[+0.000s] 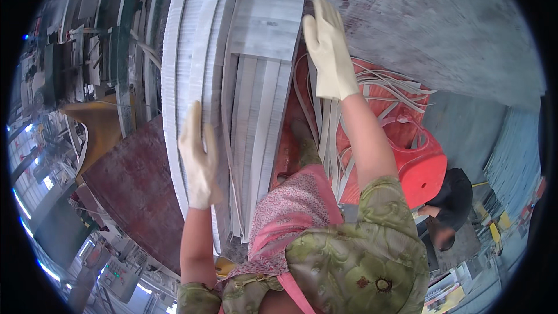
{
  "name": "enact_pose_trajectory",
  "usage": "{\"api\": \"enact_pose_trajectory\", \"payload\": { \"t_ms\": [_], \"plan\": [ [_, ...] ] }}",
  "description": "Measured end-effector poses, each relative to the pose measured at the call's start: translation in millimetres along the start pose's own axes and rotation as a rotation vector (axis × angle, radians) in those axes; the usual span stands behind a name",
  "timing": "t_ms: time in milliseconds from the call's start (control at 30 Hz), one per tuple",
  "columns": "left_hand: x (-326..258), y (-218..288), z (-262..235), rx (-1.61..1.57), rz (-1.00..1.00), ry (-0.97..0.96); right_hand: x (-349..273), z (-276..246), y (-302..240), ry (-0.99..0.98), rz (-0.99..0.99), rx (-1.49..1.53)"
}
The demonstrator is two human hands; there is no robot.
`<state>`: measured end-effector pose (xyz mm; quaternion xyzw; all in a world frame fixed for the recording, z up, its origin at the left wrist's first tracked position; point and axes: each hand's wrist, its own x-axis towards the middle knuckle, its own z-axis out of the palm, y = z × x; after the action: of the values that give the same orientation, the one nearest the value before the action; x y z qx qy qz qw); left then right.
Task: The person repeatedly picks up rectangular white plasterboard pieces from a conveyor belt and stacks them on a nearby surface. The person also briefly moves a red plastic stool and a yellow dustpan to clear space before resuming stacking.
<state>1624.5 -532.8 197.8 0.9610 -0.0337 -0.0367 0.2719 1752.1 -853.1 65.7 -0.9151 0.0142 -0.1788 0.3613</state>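
Note:
Both my hands wear cream rubber gloves. My left hand (199, 160) lies along the left stack of thin grey-white strips (174, 75), fingers stretched and thumb apart. Whether it presses on the stack or hovers just over it, I cannot tell. A loose pale strip (204, 35) runs lengthwise on top of that stack. Beside it is a second stack (247, 116), with a wide pale panel (267, 20) across its far end. My right hand (330, 52) is open at the right side of that panel, fingers straight and pointing away from me. Neither hand holds anything.
A red sheet (381, 99) bearing loose pale strips (328, 145) and a red plastic seat (415, 168) are at my right. Beyond them a person in dark clothing (456, 197) bends over. A dark reddish board (133, 192) and metal racks (125, 52) stand at left.

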Motion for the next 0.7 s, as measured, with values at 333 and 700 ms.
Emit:
{"api": "enact_pose_trajectory", "payload": {
  "t_ms": [333,700],
  "plan": [
    [29.7,-88.8,19.6,0.284,0.285,0.047,17.5,108.8,-41.6,-0.487,-0.254,-0.670],
    [33.5,-88.9,10.0,0.218,0.254,0.043,6.0,71.1,-27.1,-0.526,-0.247,-0.225]
  ]
}}
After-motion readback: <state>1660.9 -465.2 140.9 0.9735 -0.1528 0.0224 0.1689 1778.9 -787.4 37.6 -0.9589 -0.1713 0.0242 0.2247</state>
